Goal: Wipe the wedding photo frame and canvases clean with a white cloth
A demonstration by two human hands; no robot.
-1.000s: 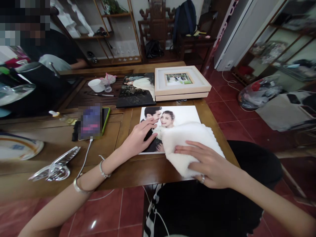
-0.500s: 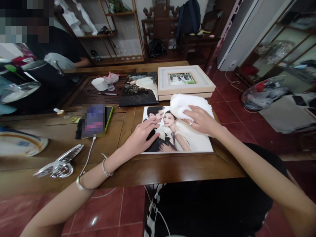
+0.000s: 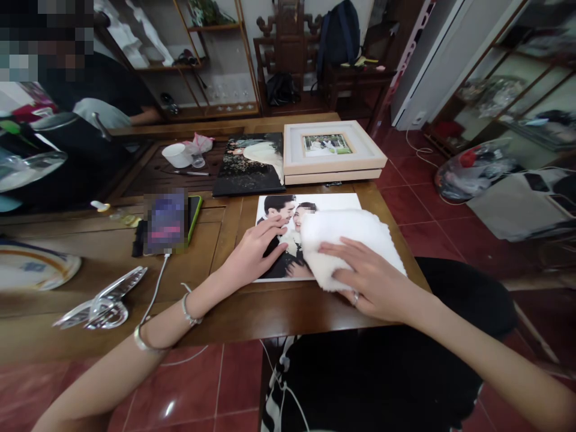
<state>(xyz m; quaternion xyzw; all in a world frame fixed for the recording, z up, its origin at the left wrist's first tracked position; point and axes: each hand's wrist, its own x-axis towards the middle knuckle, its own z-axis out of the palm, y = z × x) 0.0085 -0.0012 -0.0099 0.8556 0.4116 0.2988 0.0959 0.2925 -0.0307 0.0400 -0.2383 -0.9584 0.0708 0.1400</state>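
Flat rectangular portrait print (image 3: 295, 245): on brown wooden table (image 3: 292, 309), long axis left-right | fluffy white cloth (image 3: 346, 227): over print's right side, under right hand (image 3: 378, 285) (nearest; fingers draped, pinch can't tell) | left hand (image 3: 254, 249): print's left side, fingers loosely spread

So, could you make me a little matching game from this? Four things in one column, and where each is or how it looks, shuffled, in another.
Things:
1. White cloth
2. White cup
3. Left hand
4. Pale frame

Places and looks:
A. On the dark tray
B. Showing a small outdoor photo
C. Laid over the left side of the portrait
D. In the right hand

Right pairs: 1-D, 2-A, 3-C, 4-B.
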